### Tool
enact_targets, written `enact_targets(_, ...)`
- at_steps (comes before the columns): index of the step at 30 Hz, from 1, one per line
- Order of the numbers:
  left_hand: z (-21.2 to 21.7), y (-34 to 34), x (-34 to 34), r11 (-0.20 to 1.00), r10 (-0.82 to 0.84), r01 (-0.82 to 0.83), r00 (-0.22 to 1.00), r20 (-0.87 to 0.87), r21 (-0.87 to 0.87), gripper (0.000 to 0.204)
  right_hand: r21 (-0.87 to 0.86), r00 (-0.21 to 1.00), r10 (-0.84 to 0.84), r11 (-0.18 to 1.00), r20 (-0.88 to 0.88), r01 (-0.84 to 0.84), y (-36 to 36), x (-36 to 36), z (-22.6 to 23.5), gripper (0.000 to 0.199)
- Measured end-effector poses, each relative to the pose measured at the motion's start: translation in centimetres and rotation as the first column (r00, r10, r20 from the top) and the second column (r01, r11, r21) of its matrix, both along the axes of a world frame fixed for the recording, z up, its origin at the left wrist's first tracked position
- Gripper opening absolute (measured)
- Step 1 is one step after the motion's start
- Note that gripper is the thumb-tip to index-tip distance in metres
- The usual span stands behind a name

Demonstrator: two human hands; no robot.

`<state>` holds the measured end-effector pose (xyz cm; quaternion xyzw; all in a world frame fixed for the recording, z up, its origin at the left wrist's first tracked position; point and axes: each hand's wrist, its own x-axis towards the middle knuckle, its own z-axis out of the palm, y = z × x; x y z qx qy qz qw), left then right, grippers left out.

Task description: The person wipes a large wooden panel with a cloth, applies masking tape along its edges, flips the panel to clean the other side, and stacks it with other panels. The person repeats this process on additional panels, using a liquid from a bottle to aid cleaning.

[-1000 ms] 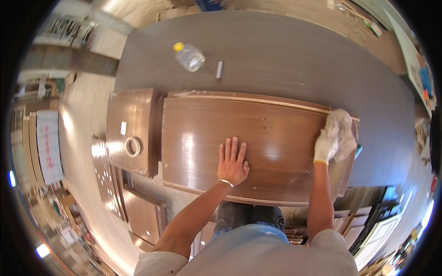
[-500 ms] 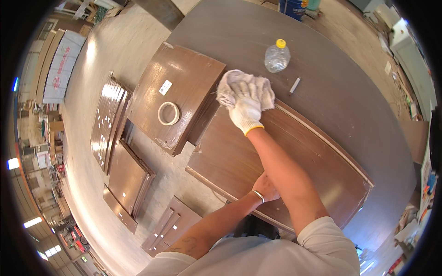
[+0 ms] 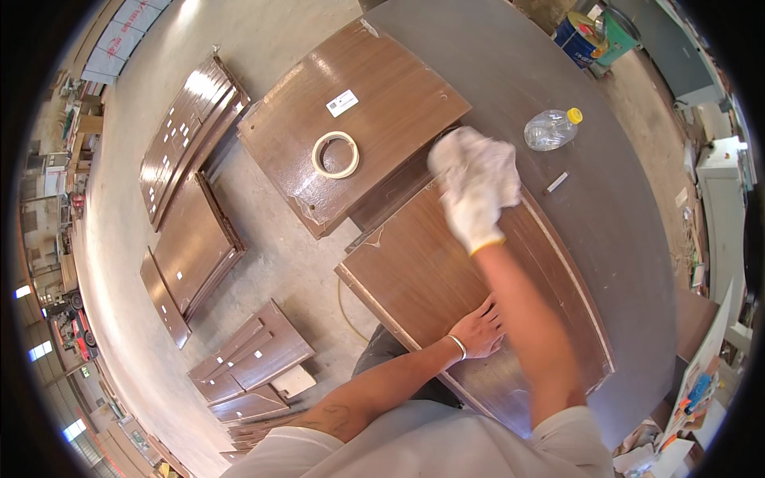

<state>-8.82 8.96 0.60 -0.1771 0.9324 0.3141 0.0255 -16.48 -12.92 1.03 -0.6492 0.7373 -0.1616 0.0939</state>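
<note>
A white glove with a yellow cuff covers my right hand (image 3: 470, 215), slightly blurred. It presses a pale, crumpled cloth (image 3: 482, 159) onto the far end of a brown wood-grain panel (image 3: 422, 263) lying on the dark table. My left hand (image 3: 480, 329) is bare, with a metal bracelet at the wrist. It rests flat on the same panel, fingers stretched out and partly hidden behind my right forearm. Left of the cloth, a stack of brown panels (image 3: 295, 103) carries a roll of tape (image 3: 335, 154) and a white label (image 3: 342, 103).
On the dark table (image 3: 629, 239) are a clear bottle (image 3: 550, 130) with a yellow cap and a short white stick (image 3: 557, 182). More brown panels (image 3: 191, 247) stand at left on the concrete floor. A blue bucket (image 3: 579, 40) and a green one (image 3: 617, 36) are beyond the table.
My view has turned, shifting the whole scene. The cloth remains under my right hand at the panel's far end. More of my left hand shows, now lying flat.
</note>
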Motion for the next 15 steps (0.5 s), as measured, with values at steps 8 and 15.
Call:
enact_targets(8,-1.0,0.3,-0.1,0.995,0.102,-0.098,0.975,-0.195,0.029,0.065,0.129,0.516,0.608,0.713,-0.603,-0.690,7.4,9.0,2.5,0.047)
enact_targets(15,-1.3,0.5,0.1,0.975,0.095,-0.143,0.960,-0.263,-0.170,0.066,-0.199,0.974,0.154,0.973,0.167,-0.120,5.1,7.6,1.8,0.032)
